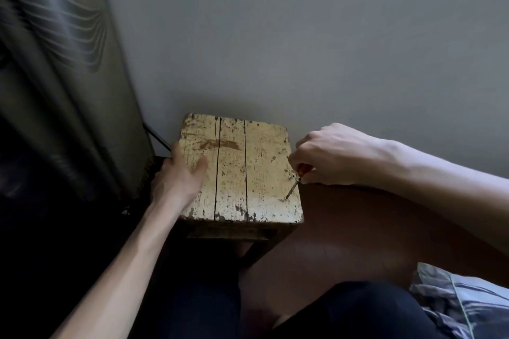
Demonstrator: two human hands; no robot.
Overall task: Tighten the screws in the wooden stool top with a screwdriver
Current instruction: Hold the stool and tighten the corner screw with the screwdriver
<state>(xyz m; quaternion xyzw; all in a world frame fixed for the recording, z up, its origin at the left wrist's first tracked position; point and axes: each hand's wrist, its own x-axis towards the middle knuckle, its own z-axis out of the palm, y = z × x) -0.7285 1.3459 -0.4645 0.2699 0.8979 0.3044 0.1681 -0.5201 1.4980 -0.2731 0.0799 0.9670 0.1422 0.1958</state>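
Stool top under two hands, screwdriver tip set on its boards.
Curtain hangs left of the left hand, which lies spread on the top's left edge, thumb on the wood. Across the boards, the right hand curls round the screwdriver handle; from that grip the shaft slants down-left, its tip touching near the front right corner.

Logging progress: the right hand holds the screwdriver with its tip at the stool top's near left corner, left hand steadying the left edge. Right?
Wrong corner: in the head view the screwdriver tip sits at the stool top's near right corner. The rest holds.
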